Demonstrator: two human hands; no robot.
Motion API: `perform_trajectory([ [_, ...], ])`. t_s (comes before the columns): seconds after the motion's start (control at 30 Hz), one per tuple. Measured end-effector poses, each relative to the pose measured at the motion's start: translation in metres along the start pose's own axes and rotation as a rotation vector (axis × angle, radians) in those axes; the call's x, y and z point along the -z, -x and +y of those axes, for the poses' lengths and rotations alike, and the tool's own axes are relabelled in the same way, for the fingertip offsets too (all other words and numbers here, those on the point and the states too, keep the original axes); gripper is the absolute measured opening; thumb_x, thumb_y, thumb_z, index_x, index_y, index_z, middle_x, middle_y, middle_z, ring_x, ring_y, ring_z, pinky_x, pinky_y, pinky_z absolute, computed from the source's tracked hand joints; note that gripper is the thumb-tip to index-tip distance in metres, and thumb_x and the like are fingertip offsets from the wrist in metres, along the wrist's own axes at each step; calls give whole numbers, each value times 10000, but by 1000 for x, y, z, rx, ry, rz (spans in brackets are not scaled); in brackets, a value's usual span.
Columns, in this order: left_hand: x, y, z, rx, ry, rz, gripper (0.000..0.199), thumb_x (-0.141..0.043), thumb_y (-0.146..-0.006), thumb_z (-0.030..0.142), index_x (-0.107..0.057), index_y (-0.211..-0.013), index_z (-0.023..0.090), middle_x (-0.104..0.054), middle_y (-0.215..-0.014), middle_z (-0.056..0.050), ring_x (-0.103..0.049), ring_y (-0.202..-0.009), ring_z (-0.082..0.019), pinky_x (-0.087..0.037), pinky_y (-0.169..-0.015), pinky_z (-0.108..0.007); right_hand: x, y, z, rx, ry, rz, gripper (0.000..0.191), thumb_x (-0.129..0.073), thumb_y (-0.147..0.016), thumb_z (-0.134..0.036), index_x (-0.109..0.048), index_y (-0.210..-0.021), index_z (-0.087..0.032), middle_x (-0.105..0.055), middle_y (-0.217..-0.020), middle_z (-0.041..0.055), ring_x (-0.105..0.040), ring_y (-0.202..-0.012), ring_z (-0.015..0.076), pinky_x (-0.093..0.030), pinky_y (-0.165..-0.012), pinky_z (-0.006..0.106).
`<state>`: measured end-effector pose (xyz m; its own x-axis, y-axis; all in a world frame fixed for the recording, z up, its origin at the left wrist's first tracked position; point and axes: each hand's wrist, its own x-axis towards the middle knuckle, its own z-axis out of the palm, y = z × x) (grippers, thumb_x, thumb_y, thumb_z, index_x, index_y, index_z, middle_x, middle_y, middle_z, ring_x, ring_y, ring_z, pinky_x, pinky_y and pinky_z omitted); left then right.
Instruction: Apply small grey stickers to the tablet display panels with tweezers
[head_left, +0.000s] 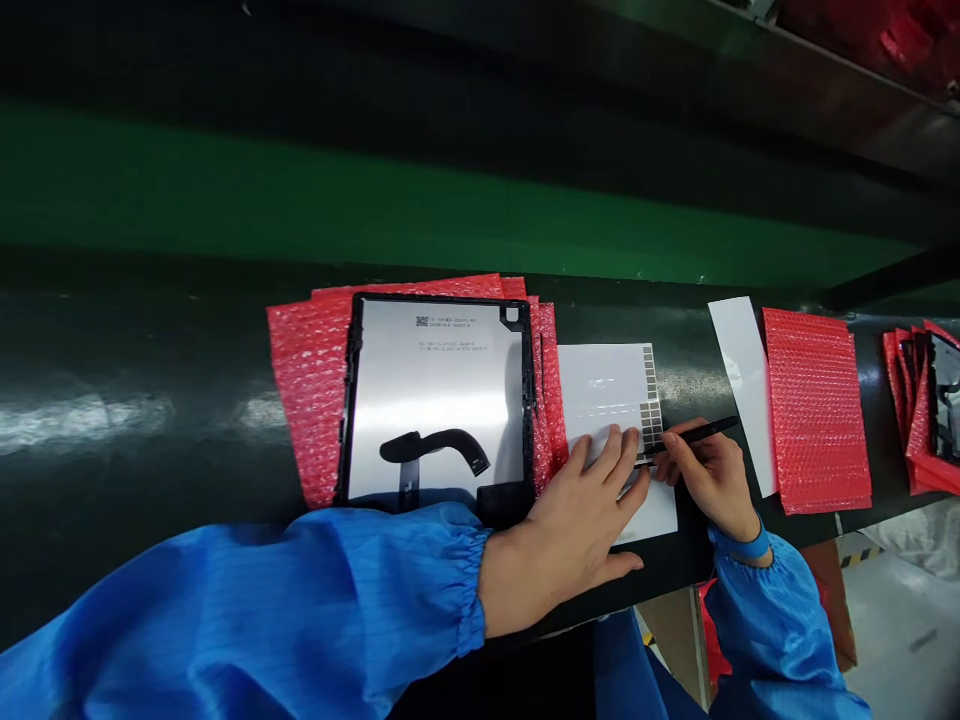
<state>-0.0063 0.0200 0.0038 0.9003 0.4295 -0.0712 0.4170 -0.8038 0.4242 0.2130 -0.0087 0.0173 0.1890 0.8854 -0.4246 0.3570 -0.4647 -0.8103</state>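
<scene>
Right hand (709, 480), right of centre and a bit low, is pinched around a thin black tool (709, 430), its tip down at the edge of a white sheet (604, 375). Left hand (577, 530) isn't gripping anything, just spread out with fingertips on that sheet, looks like to steady it. Can't tell if the tip has lifted anything, fingers are in the way.

Progress-wise, I'd call it partway. There's a strip of little grey labels (650, 380) down the sheet's right edge, plenty still on there. The panel (442, 390), middle of the frame, is out on top of red bubble bags (300, 400), back side up, black flex (450, 440) lying across it. I can't spot a grey label on the part that shows, so my guess is that bit's left to do.

Right of the hands there's another white sheet (739, 370) and more red bags (817, 420), plus another panel (946, 390) at the far right edge. All on a dark, shiny bench (187, 400). Green band (262, 190) behind, pale floor (900, 600) lower right.
</scene>
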Motion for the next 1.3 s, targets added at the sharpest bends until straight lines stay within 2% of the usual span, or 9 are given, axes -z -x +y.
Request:
perform_trajectory([
  [0.13, 8, 4, 0, -1, 51, 12, 896, -590, -899, 785, -579, -1520, 140, -404, -1672, -257, -404, -1528, -452, -396, -1163, -561, 2, -2, -4, -3, -150, 64, 319, -720, -988, -526, -640, -916, -226, -714, -604, -5, -673, -439, 195, -573, -441, 315],
  [0.2, 19, 15, 2, -3, 47, 70, 949, -586, -878, 817, -610, -1479, 82, -434, -1645, -280, -397, -1531, -451, -386, -1186, -544, 1, -4, -12, 30, -200, 106, 300, -696, -1002, -517, -635, -913, -238, -694, -595, -16, -641, -412, 184, -558, -430, 320],
  [0.27, 33, 32, 3, -17, 25, 139, 896, -572, -914, 775, -656, -1401, 27, -520, -1572, -292, -451, -1492, -428, -411, -1180, -503, -7, -9, -24, 71, -231, 136, 287, -690, -1003, -509, -631, -898, -248, -684, -599, -17, -619, -401, 175, -547, -425, 321],
  [0.37, 52, 57, -3, -56, 66, 175, 552, -520, -1024, 578, -759, -1153, 97, -746, -1210, -190, -682, -1152, -328, -565, -931, -419, -35, -22, -44, 88, -281, 119, 305, -711, -983, -519, -621, -874, -248, -683, -591, -16, -626, -404, 173, -553, -429, 319],
  [0.47, 55, 74, -21, -22, 88, 170, 373, -486, -1056, 397, -761, -1009, 150, -741, -914, -101, -698, -820, -262, -569, -679, -374, -73, -40, -59, 61, -334, 41, 365, -731, -949, -571, -606, -862, -239, -682, -571, -26, -633, -399, 163, -566, -438, 304],
  [0.57, 48, 77, -42, 109, 1, 195, 390, -509, -1030, 338, -732, -1198, 67, -727, -920, -138, -698, -788, -279, -577, -623, -385, -104, -59, -65, 38, -354, -17, 434, -738, -911, -640, -576, -855, -242, -668, -551, -47, -629, -398, 151, -583, -455, 295],
  [0.7, 42, 74, -65, 191, -54, 232, 472, -539, -1007, 353, -680, -1314, 23, -712, -965, -161, -697, -840, -294, -598, -635, -392, -123, -76, -66, 39, -404, -31, 454, -753, -898, -653, -556, -856, -246, -652, -543, -72, -609, -382, 127, -570, -438, 260],
  [0.93, 42, 72, -76, 240, -71, 207, 511, -557, -998, 344, -632, -1399, 37, -694, -1134, -195, -682, -938, -307, -605, -676, -405, -126, -79, -69, 19, -407, -39, 439, -759, -920, -615, -560, -826, -235, -691, -552, -49, -629, -378, 129, -545, -413, 232],
  [1.3, 38, 73, -75, 258, -33, 210, 523, -593, -984, 330, -613, -1416, 36, -683, -1122, -183, -669, -980, -318, -623, -718, -423, -126, -74, -70, 52, -444, -58, 350, -752, -981, -482, -600, -810, -217, -718, -578, -31, -636, -383, 113, -539, -415, 205],
])
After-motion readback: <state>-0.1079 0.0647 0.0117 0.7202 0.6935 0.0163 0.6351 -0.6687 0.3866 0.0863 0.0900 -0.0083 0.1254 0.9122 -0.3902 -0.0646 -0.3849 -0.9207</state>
